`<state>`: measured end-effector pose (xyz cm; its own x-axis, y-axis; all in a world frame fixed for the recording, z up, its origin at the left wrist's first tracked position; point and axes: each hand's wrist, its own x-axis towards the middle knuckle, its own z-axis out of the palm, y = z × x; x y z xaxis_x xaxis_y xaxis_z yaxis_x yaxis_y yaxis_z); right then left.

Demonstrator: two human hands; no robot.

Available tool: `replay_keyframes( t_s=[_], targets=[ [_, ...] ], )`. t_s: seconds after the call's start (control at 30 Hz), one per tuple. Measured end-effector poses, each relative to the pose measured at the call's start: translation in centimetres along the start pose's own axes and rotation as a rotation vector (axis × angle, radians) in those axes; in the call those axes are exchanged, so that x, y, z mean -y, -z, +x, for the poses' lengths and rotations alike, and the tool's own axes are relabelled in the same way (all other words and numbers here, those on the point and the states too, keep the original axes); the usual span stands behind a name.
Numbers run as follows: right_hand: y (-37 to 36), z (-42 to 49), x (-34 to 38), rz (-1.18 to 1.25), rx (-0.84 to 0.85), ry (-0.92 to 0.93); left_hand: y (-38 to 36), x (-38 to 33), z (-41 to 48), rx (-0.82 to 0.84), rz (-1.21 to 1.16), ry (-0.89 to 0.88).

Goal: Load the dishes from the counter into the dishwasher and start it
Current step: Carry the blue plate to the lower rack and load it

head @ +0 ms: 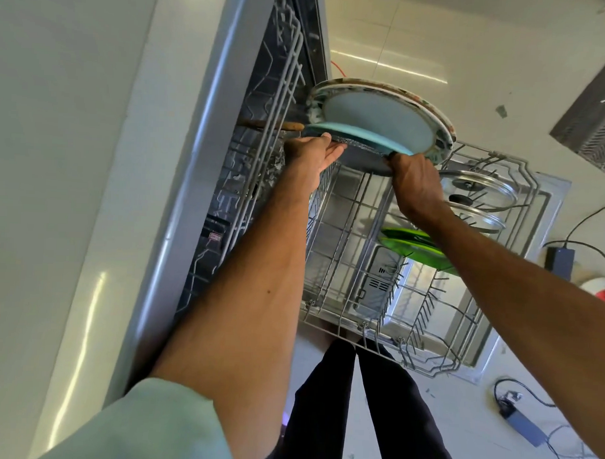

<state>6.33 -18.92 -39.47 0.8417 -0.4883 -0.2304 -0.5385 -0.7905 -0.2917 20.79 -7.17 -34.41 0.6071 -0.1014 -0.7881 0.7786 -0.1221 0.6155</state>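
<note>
A: While both arms reach over the pulled-out grey wire lower rack of the open dishwasher, what is being carried?

B: A stack of plates, held level just above the rack's far end. From biggest down: a wide round plate with a patterned rim, a pale turquoise plate tilted across it, and a dark grey plate at the bottom.

A: And the hands?

B: The left hand lies open, fingers flat under the stack's near edge. The right hand is curled tight over the grey plate's rim.

A: How would it handle?

B: Heavy, stiff and probably breakable; glazed faces look slippery, and the tilted turquoise plate could slide. I'd support it from beneath and pinch rims, one plate at a time.

A: Anything already loaded?

B: Two glass pot lids and green glass plates stand in the tines.
</note>
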Motion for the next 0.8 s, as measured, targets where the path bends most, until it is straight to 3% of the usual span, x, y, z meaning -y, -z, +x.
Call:
replay_keyframes(
  t_s=[0.53, 0.8],
  targets=[
    [-0.4, 0.7, -0.5, 0.035, 0.024, -0.01, -0.5, -0.2, 1.2, -0.03, -0.05, 0.035],
    [-0.7, -1.1, 0.1, 0.112, 0.166, 0.082, -0.3, -0.7, 1.9, -0.084, 0.214, 0.016]
  ],
)
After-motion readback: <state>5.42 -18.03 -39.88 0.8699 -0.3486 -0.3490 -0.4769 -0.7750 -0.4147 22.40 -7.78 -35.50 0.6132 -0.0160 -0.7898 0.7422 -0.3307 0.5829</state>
